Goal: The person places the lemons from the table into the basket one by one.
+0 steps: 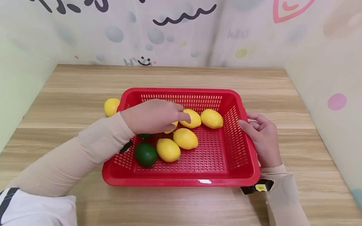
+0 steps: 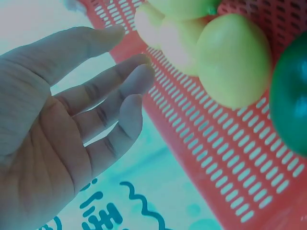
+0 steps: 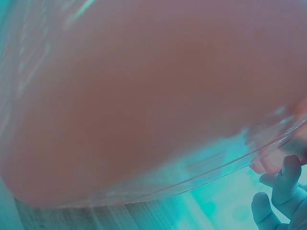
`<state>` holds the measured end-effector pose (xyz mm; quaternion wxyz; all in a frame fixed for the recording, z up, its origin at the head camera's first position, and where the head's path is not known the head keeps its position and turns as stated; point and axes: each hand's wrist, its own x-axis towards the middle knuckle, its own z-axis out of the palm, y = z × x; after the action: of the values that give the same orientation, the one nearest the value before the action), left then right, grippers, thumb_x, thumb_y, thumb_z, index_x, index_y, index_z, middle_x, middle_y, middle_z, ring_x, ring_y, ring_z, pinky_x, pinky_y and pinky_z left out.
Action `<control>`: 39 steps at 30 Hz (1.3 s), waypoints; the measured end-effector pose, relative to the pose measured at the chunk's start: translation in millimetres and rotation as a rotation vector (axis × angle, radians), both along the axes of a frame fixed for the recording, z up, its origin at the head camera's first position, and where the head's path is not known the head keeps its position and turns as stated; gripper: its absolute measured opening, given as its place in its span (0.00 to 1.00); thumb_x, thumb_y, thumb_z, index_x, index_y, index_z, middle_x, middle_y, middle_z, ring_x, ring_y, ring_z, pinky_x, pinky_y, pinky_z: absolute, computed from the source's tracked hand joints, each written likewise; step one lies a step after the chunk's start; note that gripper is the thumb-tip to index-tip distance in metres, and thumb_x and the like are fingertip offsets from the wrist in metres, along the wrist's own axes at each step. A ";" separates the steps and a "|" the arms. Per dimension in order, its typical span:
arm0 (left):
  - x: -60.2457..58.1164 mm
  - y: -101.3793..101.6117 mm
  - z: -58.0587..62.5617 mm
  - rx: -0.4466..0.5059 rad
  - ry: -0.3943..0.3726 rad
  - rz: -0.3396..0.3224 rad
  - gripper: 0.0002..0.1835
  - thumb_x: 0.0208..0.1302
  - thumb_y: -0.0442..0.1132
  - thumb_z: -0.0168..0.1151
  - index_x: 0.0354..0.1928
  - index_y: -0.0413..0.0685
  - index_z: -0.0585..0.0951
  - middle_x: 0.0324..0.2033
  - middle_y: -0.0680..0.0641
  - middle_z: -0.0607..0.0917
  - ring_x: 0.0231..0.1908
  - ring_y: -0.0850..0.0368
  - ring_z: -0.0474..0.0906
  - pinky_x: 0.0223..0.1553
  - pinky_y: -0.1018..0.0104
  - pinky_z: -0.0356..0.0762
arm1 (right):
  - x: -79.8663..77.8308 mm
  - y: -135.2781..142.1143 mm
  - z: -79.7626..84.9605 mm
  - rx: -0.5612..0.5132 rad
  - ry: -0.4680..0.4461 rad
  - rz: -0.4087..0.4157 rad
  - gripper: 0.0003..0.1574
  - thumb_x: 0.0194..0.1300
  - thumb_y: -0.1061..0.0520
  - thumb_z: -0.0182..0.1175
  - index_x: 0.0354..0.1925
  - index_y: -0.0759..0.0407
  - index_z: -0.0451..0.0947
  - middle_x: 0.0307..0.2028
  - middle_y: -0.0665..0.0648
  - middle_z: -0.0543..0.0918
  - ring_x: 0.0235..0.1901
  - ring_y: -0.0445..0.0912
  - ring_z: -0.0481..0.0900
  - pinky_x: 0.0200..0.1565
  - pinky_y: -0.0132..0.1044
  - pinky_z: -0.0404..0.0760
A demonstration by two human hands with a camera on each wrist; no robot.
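Note:
A red plastic basket (image 1: 176, 182) holds several yellow lemons (image 1: 185, 138) and dark green avocado-like fruit (image 1: 146, 154), one of them partly hidden under the left wrist. My left hand (image 1: 156, 115) reaches over the basket's left half, above the lemons. In the left wrist view its fingers (image 2: 132, 115) are loosely bent with nothing between them, and a lemon (image 2: 233, 61) lies beyond the fingertips. At the basket's right rim, my right hand (image 1: 264, 139) grips the edge, thumb over the rim and fingers outside. The right wrist view shows mostly the blurred basket wall (image 3: 144, 96).
Outside the basket, a yellow lemon (image 1: 111, 107) sits on the wooden table (image 1: 175, 209) by the left rim. A printed wall (image 1: 185, 40) stands behind the table, with side walls to left and right.

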<state>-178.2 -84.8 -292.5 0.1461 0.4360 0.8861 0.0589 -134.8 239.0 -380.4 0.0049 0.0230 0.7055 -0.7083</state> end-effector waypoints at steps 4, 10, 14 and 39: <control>0.1 -6.6 6.8 -0.019 0.011 0.024 0.30 0.60 0.42 0.76 0.65 0.56 0.81 0.57 0.49 0.86 0.55 0.51 0.82 0.53 0.56 0.84 | -0.3 -0.2 1.0 -0.013 -0.004 0.003 0.30 0.68 0.52 0.69 0.63 0.62 0.75 0.35 0.57 0.88 0.32 0.50 0.91 0.34 0.46 0.87; 0.3 -16.1 15.0 -0.025 0.080 0.027 0.30 0.59 0.42 0.77 0.65 0.54 0.81 0.57 0.49 0.86 0.56 0.51 0.82 0.52 0.56 0.84 | -0.3 -0.8 2.1 -0.016 -0.010 0.004 0.31 0.68 0.52 0.69 0.64 0.63 0.74 0.35 0.57 0.88 0.32 0.49 0.91 0.34 0.46 0.87; 0.0 -23.9 15.3 0.005 0.104 0.032 0.27 0.60 0.40 0.76 0.62 0.53 0.83 0.55 0.48 0.86 0.54 0.51 0.82 0.51 0.56 0.85 | -0.2 -1.3 1.2 -0.016 -0.010 0.004 0.33 0.68 0.52 0.70 0.65 0.63 0.73 0.35 0.58 0.88 0.33 0.50 0.91 0.34 0.46 0.87; -3.8 -79.7 21.7 0.080 0.144 0.183 0.28 0.57 0.33 0.77 0.61 0.50 0.83 0.51 0.44 0.87 0.50 0.46 0.84 0.49 0.50 0.86 | 1.0 -1.8 4.3 -0.014 -0.042 -0.006 0.34 0.67 0.50 0.70 0.66 0.61 0.73 0.39 0.56 0.89 0.36 0.50 0.91 0.35 0.46 0.87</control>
<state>-182.0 -164.5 -270.8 0.0588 0.3621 0.9272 0.0760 -133.8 237.2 -376.1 0.0176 0.0400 0.7001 -0.7127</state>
